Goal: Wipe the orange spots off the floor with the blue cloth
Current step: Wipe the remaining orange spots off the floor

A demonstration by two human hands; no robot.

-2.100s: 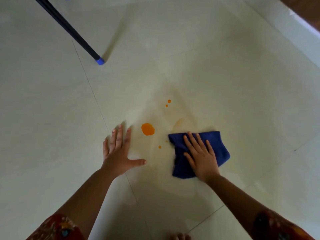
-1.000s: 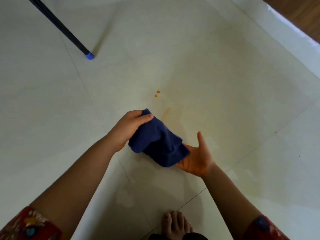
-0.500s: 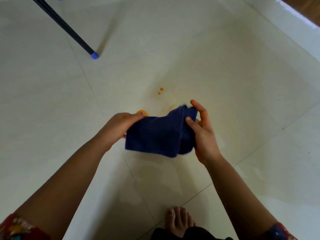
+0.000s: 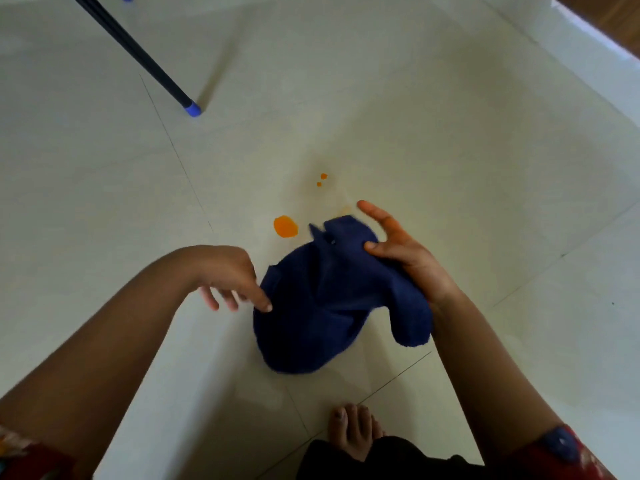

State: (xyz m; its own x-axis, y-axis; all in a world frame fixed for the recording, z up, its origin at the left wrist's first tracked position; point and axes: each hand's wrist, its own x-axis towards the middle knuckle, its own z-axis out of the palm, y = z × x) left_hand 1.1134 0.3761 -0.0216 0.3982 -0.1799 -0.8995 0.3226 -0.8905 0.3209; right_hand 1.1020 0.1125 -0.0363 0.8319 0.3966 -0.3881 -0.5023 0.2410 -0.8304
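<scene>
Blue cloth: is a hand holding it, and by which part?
The right hand holds the blue cloth near its upper end, thumb pressed on top; the rest hangs down. The left hand holds nothing; a fingertip seems to touch its left edge.

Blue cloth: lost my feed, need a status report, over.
Right hand pinching blue cloth, bunched, off the spots. Left hand open beside it. Big orange spot and two small spots unwiped. Black pole stands apart, nothing blocking.

Indoors, looks domestic. Pale glossy floor tiles (image 4: 450,116), thin grout lines. Well beyond the left hand (image 4: 225,275): slanting dark pole (image 4: 138,53), blue end cap (image 4: 191,109). Far beyond the right hand (image 4: 405,251): white skirting band (image 4: 571,32), brown wood (image 4: 620,19) behind it. Bare foot (image 4: 353,431) nearer than both hands.
</scene>
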